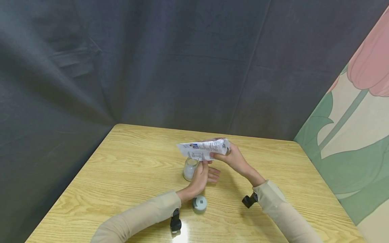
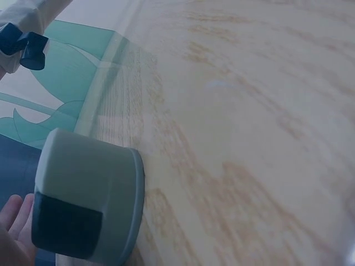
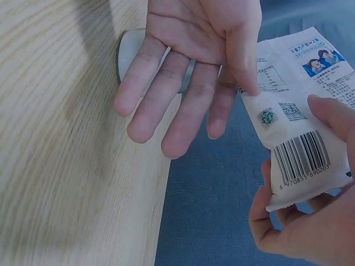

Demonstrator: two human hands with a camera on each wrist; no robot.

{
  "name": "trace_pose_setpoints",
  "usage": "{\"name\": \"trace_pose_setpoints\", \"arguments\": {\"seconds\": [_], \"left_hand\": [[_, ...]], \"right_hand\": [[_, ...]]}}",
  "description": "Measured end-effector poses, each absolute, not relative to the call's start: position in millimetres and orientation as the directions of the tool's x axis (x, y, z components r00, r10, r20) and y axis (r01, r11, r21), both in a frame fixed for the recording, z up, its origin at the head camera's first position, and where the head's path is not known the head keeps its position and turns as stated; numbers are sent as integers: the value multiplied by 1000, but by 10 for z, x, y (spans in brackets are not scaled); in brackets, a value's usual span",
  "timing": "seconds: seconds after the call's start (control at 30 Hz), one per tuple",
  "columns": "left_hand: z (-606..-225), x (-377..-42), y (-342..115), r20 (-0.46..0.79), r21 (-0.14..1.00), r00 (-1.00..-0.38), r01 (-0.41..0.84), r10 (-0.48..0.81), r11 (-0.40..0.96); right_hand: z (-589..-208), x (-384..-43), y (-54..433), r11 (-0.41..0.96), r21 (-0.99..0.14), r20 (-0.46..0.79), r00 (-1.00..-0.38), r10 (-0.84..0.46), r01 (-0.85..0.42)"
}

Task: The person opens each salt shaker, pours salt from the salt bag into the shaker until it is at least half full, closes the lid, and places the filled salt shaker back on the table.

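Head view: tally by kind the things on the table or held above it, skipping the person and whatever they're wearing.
White printed soft packet: 1
Clear glass jar: 1
Squat pale grey-green cylinder: 1
Total: 3

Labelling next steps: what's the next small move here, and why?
Probably tip the packet so its free end points down at the jar. The right hand grips the other end, holding it roughly level near the jar's apparently uncovered rim; the left hand, fingers straight, is beside the jar. Whether the packet is open isn't clear.
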State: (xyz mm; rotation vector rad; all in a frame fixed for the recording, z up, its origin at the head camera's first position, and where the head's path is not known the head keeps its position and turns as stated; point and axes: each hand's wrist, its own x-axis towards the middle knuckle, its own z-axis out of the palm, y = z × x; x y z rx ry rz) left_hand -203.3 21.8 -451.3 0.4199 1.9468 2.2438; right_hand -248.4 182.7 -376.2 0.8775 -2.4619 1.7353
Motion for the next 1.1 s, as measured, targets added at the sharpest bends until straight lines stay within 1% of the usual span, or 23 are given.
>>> {"name": "trace_pose_setpoints", "arguments": {"seconds": [0.57, 1.1], "left_hand": [[-4520, -2035, 215, 104, 991, -956, 75, 274, -115], [-4525, -2035, 222, 107, 990, -960, 80, 260, -112]], "right_hand": [[-3752, -2492, 1813, 227, -867, 316, -841, -439, -444], [-3769, -2494, 1810, 221, -871, 314, -843, -437, -439]]}}
